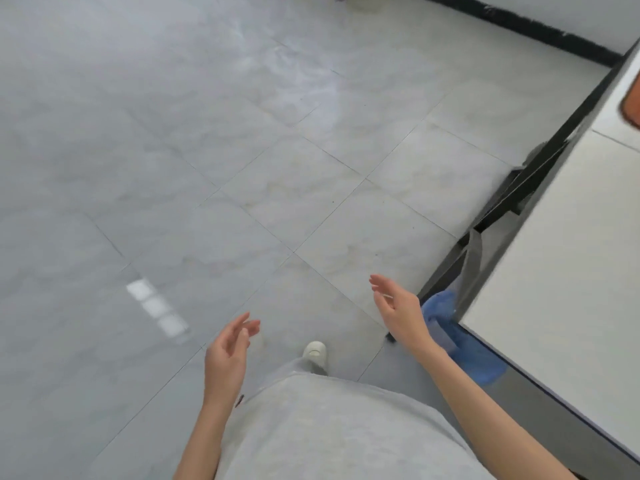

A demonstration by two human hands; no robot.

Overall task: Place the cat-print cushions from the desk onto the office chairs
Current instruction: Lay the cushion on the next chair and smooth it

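My left hand [227, 355] hangs low at the centre with its fingers apart and nothing in it. My right hand [398, 310] is raised a little further right, also empty, fingers spread, close to the corner of the white desk [561, 265]. An orange-brown edge [632, 105] of something lies on the desk at the far right border; I cannot tell what it is. No cat-print cushion and no office chair shows in this view.
Grey tiled floor [242, 168] fills most of the view. The desk's black frame [519, 192] runs along its left side. A blue object [460, 344] sits under the desk corner. A black skirting [519, 26] lines the far wall. My shoe [315, 353] is below.
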